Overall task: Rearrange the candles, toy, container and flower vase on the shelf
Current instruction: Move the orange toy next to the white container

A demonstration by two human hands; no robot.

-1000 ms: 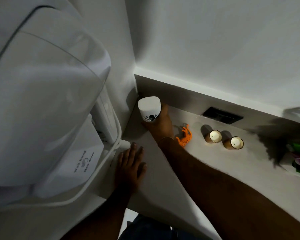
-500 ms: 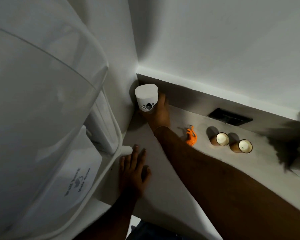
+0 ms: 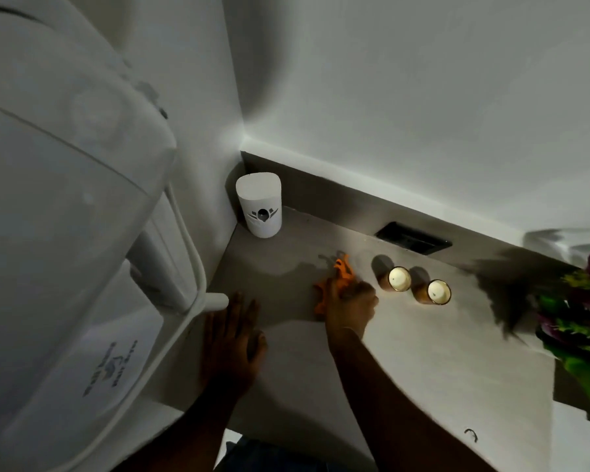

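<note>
Right hand [image 3: 349, 306] curled around orange toy [image 3: 341, 267] mid-shelf, motion-blurred, grip looks closed on it. Left hand [image 3: 234, 338] flat, fingers spread, on shelf [image 3: 423, 352] near its left front edge beside a white appliance [image 3: 65, 199]. White container [image 3: 259, 206] upright in back-left corner, close to both walls. Two candles [image 3: 400, 279] [image 3: 438, 291] just right of toy. Flower vase [image 3: 579, 321] at right edge, partly cut off. Bare shelf open in front.

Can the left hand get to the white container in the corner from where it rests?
Probably yes. The left hand lies flat on the shelf, and the bare stretch up to the white container holds nothing. The right hand is off to the side, on the orange toy.
</note>
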